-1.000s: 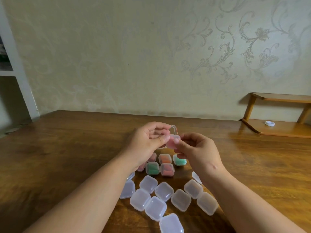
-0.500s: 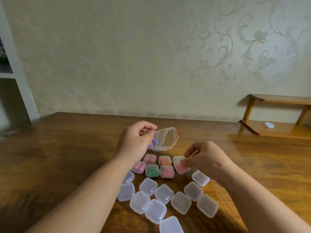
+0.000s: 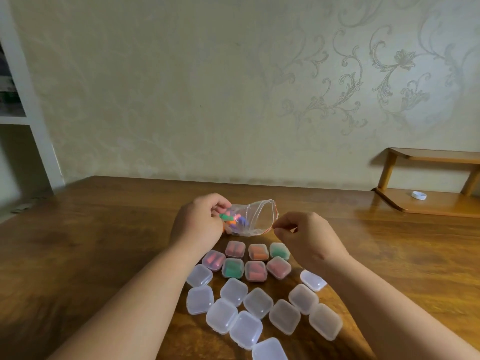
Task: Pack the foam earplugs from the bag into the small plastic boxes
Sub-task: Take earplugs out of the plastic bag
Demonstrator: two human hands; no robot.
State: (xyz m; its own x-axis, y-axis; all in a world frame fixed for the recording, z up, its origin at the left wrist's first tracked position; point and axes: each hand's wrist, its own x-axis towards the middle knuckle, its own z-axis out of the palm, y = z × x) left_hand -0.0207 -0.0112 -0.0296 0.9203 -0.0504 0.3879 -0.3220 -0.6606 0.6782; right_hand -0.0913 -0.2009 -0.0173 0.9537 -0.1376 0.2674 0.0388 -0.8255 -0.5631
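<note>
Bag [image 3: 257, 219] was held above the far side of the counter [image 3: 104, 242], at 12 o'clock from the boxes. Whether it touched the wood could not be told. Its long axis ran 9 to 3, with the mouth gaping toward 3 and a red strip along the rim.

Left grip [image 3: 197, 224] was curled round the closed end at 9, where the earplugs [image 3: 233, 220] lay bunched: green, orange, purple, pink. Right grip [image 3: 309, 237] pinched the lower rim of the mouth at 3 between thumb and fingertip.

Seven filled boxes [image 3: 255, 271], lids shut, sat in two rows, pink, orange and green showing through. Empty boxes [image 3: 258, 303] sat clustered at 6 from them, some touching.

Counter was dark glossy wood. Wall [image 3: 181, 100] was pale with a scroll pattern. A wooden rack [image 3: 428, 203] at 3 carried a white cap [image 3: 419, 195]. A white shelf unit [image 3: 26, 113] stood at 9.
</note>
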